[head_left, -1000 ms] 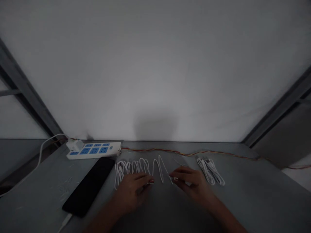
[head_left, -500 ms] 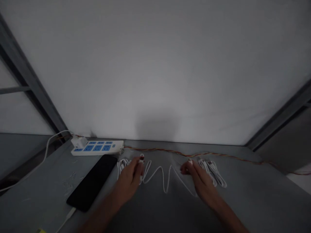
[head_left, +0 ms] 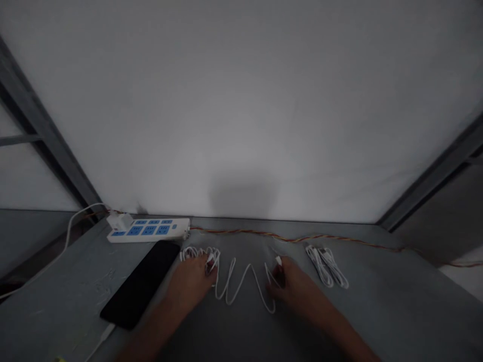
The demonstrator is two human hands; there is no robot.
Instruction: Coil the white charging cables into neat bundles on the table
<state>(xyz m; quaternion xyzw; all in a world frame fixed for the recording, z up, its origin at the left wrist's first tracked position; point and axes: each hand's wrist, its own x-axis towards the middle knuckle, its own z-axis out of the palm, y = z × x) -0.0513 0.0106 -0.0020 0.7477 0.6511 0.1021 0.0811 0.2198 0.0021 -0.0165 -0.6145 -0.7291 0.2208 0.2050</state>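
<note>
A thin white cable (head_left: 240, 287) lies in loose zigzag bends on the grey table between my hands. My left hand (head_left: 194, 277) is closed on one end of it, beside a bundle of white cable (head_left: 190, 251) that it partly covers. My right hand (head_left: 289, 281) pinches the other end, and a white connector (head_left: 278, 260) sticks up from the fingers. To the right of that hand lie coiled white cables (head_left: 326, 266).
A black phone (head_left: 140, 284) with a white cable plugged in lies on the left. Behind it sits a white and blue power strip (head_left: 149, 231) holding a white adapter (head_left: 119, 221). Twisted red-yellow wires (head_left: 260, 233) run along the wall (head_left: 241, 110).
My right hand has moved left and slightly down with its cable end, away from the coiled cables. My left hand has shifted slightly left and lower. The cable's bends have changed shape.
</note>
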